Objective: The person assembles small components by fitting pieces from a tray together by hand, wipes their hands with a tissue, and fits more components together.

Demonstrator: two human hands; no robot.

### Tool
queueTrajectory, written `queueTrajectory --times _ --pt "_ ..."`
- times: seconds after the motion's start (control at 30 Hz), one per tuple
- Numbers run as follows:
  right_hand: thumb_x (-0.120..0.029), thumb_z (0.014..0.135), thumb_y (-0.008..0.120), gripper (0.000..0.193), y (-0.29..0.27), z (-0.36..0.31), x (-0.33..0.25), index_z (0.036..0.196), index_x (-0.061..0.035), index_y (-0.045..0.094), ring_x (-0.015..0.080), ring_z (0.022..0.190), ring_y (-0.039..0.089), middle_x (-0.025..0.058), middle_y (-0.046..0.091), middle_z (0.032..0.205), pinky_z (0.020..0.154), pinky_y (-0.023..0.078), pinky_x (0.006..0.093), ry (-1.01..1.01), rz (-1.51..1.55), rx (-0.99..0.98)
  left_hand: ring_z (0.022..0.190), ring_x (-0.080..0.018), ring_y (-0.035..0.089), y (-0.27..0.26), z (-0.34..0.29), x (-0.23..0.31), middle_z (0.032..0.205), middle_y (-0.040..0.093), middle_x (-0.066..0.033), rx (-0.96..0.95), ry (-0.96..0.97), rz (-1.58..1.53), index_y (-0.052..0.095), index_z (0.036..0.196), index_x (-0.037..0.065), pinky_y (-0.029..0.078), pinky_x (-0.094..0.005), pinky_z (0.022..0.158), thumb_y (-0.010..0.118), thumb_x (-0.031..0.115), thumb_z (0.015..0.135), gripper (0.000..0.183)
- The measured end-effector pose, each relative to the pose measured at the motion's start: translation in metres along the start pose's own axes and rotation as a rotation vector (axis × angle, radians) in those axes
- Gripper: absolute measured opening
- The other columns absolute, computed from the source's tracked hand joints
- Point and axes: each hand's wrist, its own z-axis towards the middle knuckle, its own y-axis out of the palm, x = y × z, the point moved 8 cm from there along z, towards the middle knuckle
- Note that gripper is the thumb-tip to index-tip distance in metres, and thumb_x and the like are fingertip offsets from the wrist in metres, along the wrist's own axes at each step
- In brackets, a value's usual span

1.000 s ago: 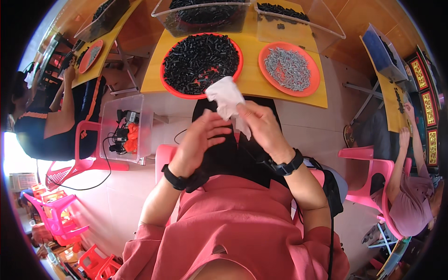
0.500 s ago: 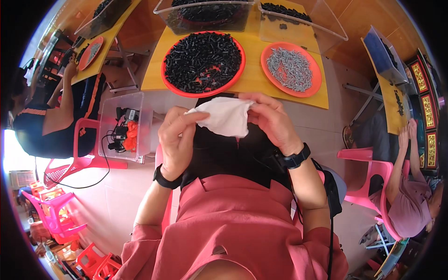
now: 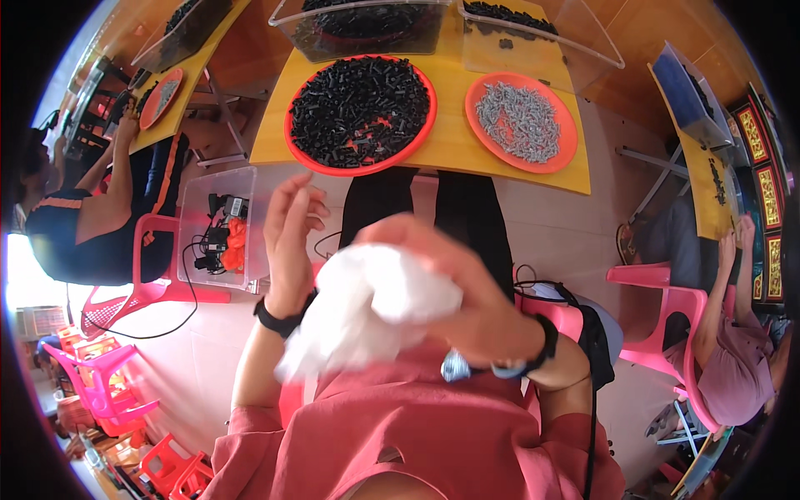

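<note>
A crumpled white tissue (image 3: 354, 308), smeared by motion, hangs in front of my chest. My right hand (image 3: 467, 279) grips it, with its fingers partly hidden behind the tissue. To the left, my left hand (image 3: 290, 237) is raised, its fingers apart and slightly bent, holding nothing. That hand is nearest to the red bowl (image 3: 423, 137) heaped with small black parts (image 3: 354, 104). A smaller orange-red plate (image 3: 565, 150) of grey screws (image 3: 517, 121) lies farther right on the yellow table (image 3: 450, 150).
Clear plastic bins (image 3: 371, 42) of black parts stand at the table's back. A box (image 3: 187, 221) with cables and orange items sits at left, near pink chairs (image 3: 154, 267). Co-workers sit at side tables, one at left (image 3: 92, 225), one at right (image 3: 733, 367).
The tissue was stretched between both hands near the table; my left hand has let go. My right hand has drawn it down and left, toward my chest.
</note>
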Motion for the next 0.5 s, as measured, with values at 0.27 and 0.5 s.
queueTrajectory --times 0.27,0.5 --pt "-0.020 0.089 0.061 0.025 0.081 -0.016 -0.062 0.105 -0.0014 0.057 0.0240 0.098 0.059 0.0102 0.059 0.109 0.094 0.045 0.0367 -0.741 1.117 -0.536 0.081 -0.0140 0.063 -0.020 0.040 -0.057 0.099 0.063 -0.0056 0.130 -0.339 -0.060 0.049 0.113 0.010 0.045 -0.0251 0.069 0.062 0.038 0.090 0.039" --pt "-0.035 0.094 0.052 0.043 0.023 -0.049 -0.039 0.114 0.0029 0.054 0.0413 0.086 0.064 0.0195 0.066 0.088 0.082 0.041 0.0540 -0.080 0.562 -0.384 0.082 -0.0179 0.066 -0.001 0.052 -0.064 0.090 0.061 -0.0024 0.043 -0.404 -0.044 0.050 0.104 0.012 0.045 -0.0257 0.067 0.063 0.046 0.088 0.040"
